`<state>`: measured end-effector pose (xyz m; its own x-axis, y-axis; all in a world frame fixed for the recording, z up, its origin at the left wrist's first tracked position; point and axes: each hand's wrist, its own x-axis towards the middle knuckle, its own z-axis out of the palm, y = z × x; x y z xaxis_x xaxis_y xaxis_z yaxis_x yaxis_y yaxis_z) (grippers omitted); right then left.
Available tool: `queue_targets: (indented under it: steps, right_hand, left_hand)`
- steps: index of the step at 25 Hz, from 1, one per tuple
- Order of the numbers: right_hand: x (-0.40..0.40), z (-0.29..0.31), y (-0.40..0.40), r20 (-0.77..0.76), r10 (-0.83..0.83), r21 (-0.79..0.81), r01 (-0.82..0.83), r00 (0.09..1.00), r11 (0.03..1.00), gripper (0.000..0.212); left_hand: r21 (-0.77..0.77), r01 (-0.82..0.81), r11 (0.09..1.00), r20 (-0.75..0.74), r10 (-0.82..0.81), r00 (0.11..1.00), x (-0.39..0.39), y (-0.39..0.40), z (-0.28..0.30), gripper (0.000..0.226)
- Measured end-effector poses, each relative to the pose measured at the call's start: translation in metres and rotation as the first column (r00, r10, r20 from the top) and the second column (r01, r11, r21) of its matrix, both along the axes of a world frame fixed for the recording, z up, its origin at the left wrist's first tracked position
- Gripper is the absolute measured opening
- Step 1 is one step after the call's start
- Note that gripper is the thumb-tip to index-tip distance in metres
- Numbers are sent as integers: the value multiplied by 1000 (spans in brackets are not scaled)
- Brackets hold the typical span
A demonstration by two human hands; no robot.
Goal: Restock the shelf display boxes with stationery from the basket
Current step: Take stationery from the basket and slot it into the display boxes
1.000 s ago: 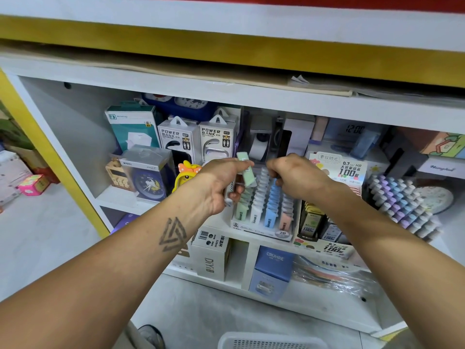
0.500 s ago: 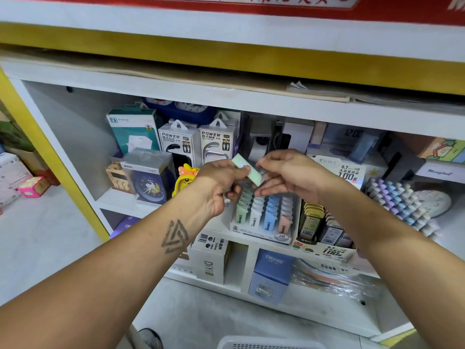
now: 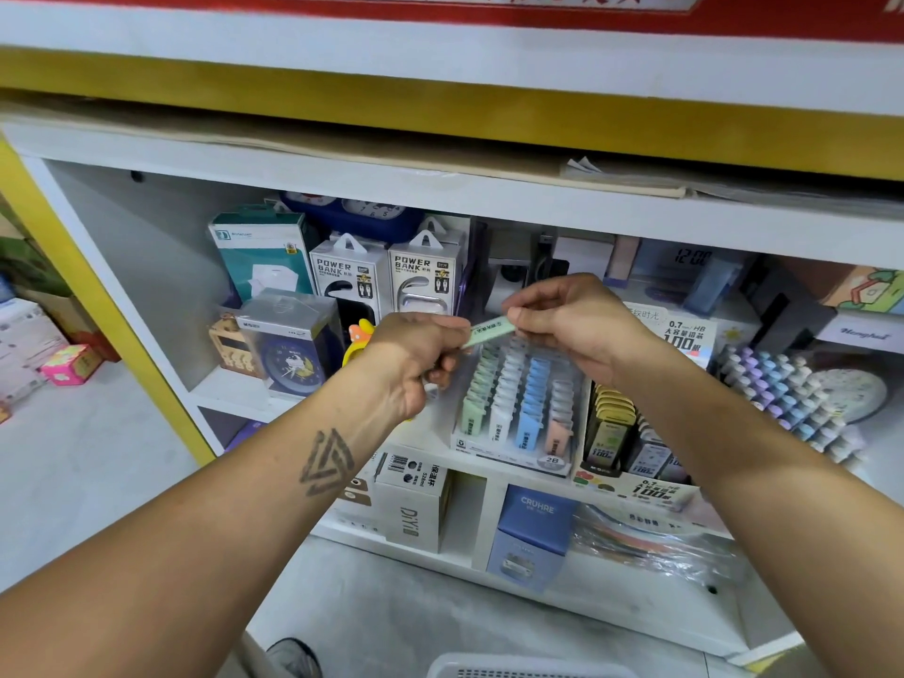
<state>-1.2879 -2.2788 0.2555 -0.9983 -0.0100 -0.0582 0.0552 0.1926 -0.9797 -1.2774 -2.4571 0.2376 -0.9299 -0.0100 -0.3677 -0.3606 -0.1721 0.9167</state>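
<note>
Holding a slim green lead case [image 3: 490,330] between them, both hands are raised in front of the middle shelf [image 3: 230,384]. The left hand [image 3: 416,362] is curled, its thumb and fingers pinched on the case's left end; something else small seems tucked in that fist, but I cannot tell what. The right hand [image 3: 572,320] pinches the case's right end between thumb and forefinger, the other fingers loosely bent. The case lies nearly level, tipped up a little to the right, in the air just above the back of the display box [image 3: 513,455].

That display box sits on the shelf edge, filled with upright cases in four rows: green, white, blue and pink from left to right, with a "2B" mark on its front. Just beside it to the right stands a second display box [image 3: 636,486] of yellow and dark lead packs, printed "0.7" and "100". Further right is a tiered stack of pastel pens or markers [image 3: 787,398]; I cannot tell which.

Behind the hands stand two white power bank boxes [image 3: 386,276], a teal box [image 3: 259,252] to their left, and a clear-packed blue alarm clock [image 3: 291,354] in front of it. On the lower shelf are a white carton [image 3: 416,506] and a blue box [image 3: 535,535]. A white basket's rim [image 3: 513,666] shows at the bottom edge, with a shoe [image 3: 293,658] to its left on the floor.
</note>
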Motion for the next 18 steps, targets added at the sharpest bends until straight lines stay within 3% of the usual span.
queue_targets:
  steps: [3, 5, 6, 9, 11, 13, 18]
  right_hand:
    - [-13, -3, 0, -217, -130, 213, 177, 967, 961, 15]
    - [-20, -6, 1, -401, -110, 456, 303, 909, 837, 15]
    - [-21, -9, 0, -463, -50, 554, 333, 885, 763, 16]
    - [-23, -21, -4, -511, 176, 758, 344, 841, 554, 25]
    - [-25, -28, -9, -458, 253, 834, 313, 852, 454, 33]
    - [-27, -33, -13, -410, 259, 855, 269, 875, 444, 34]
    - [-29, -36, -17, -294, 267, 899, 171, 918, 403, 27]
  left_hand:
    - [-203, 2, 979, -67, -16, 998, 0, -1, -3, 15]
    - [-452, 71, 889, -124, -141, 982, 2, -1, -5, 15]
    - [-599, 110, 793, -146, -243, 959, 3, -1, -7, 13]
    - [-917, 128, 377, -95, -518, 850, 6, 2, -12, 32]
    - [-966, 126, 228, -38, -600, 799, 8, 2, -14, 45]
    - [-979, 140, 147, 10, -654, 756, 7, 3, -17, 49]
    - [-980, 183, 78, 85, -668, 740, 4, 5, -19, 49]
